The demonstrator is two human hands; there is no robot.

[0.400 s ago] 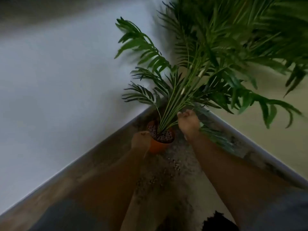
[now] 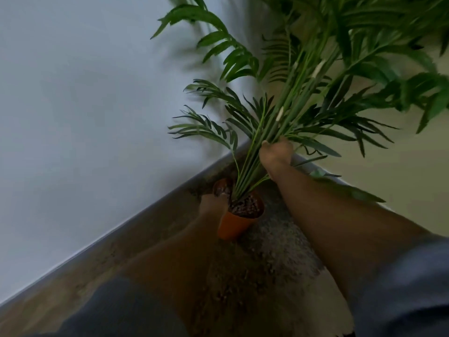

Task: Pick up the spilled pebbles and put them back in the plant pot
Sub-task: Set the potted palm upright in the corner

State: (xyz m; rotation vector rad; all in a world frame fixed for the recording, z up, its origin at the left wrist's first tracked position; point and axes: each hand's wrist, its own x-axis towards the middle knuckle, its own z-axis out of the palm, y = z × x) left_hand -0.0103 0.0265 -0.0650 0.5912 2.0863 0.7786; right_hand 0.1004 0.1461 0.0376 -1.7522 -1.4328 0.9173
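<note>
Right hand (image 2: pixel 275 154) grasps the palm stems (image 2: pixel 252 164), left hand (image 2: pixel 213 203) holds the orange pot (image 2: pixel 234 226) at its rim, in the floor's wall corner. Pot looks tilted; tug harder and more pebbles (image 2: pixel 245 206) could tumble onto the rug (image 2: pixel 279 249).

A smooth, matt orange plant pot (image 2: pixel 232 224), plastic by its look, is seen topped with rough brown pebbles (image 2: pixel 245 206). Wood-grain flooring (image 2: pixel 136 242) is bordered by a smooth grey skirting board (image 2: pixel 145 210); a coarse, speckled rug (image 2: pixel 279 242) lies beneath.
</note>
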